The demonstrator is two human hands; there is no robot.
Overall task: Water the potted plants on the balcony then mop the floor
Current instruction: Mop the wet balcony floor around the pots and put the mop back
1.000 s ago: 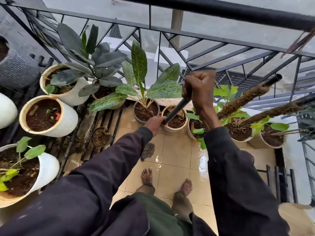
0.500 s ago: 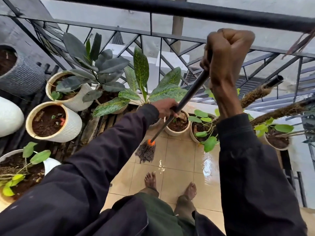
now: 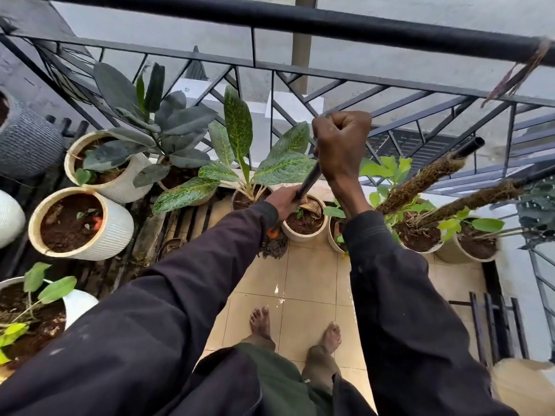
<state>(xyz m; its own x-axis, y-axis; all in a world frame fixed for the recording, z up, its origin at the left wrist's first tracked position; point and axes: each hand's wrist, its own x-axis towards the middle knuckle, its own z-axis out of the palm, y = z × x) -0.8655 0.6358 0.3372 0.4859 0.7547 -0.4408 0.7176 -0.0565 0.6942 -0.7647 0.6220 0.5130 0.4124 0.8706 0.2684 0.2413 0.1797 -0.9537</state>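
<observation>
I hold a mop by its black handle [image 3: 309,180] with both hands. My right hand [image 3: 341,145] grips the top of the handle in a fist. My left hand [image 3: 285,201] grips it lower down, close to the orange collar [image 3: 272,233]. The grey string mop head [image 3: 274,246] rests on the wet beige floor tiles [image 3: 312,280], just in front of a small cream pot [image 3: 304,223]. Potted plants line the railing: a variegated leafy plant [image 3: 240,163], a dark rubber plant [image 3: 150,121] and pots with moss poles [image 3: 420,181].
A black metal railing [image 3: 300,21] runs across the top. White ribbed pots [image 3: 81,223] stand on a dark slatted rack [image 3: 192,217] at left. A grey woven pot [image 3: 27,142] sits far left. My bare feet [image 3: 295,325] stand on the tiles. A black rack [image 3: 492,322] lies at right.
The mop head has moved away from my feet toward the small cream pot. My right hand came down from near the top rail, and my left hand slid forward with the handle.
</observation>
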